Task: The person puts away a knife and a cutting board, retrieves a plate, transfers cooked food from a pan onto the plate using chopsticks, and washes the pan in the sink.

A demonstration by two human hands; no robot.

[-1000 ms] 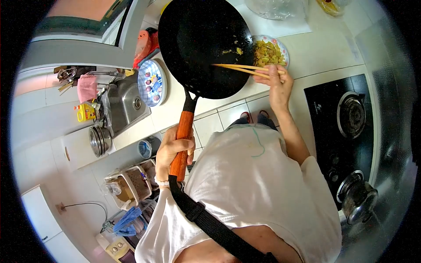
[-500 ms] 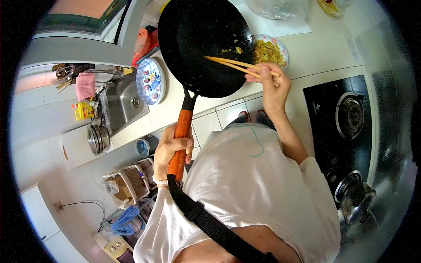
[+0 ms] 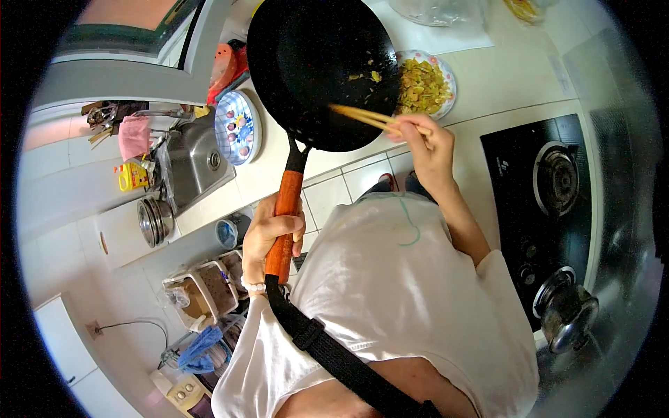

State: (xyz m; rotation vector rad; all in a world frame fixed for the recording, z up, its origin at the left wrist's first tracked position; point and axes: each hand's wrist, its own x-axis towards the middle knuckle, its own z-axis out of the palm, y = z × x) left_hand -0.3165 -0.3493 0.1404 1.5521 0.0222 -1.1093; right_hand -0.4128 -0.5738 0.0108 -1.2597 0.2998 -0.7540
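Note:
My left hand [image 3: 268,230] is wrapped round the wooden handle of a black wok [image 3: 313,49], which is tilted above the counter. A few yellow-green food bits [image 3: 375,76] cling to its inner surface near the right side. In my right hand [image 3: 426,150] is a pair of wooden chopsticks [image 3: 369,118], their tips over the lower part of the wok. Just right of the wok stands a plate [image 3: 451,75] with chopped yellow-green food [image 3: 420,85], its left edge hidden behind the wok.
A stove [image 3: 543,202] is on the right, with a lidded pot [image 3: 570,313] on its lower burner. A blue-patterned plate [image 3: 237,127] lies left of the wok, beside the sink [image 3: 198,160]. Plastic bags [image 3: 439,10] lie at the top of the counter.
The chopstick tips moved up and left, then back down inside the wok. The wok has shifted slightly left, uncovering more of the food plate. Both hands keep their hold.

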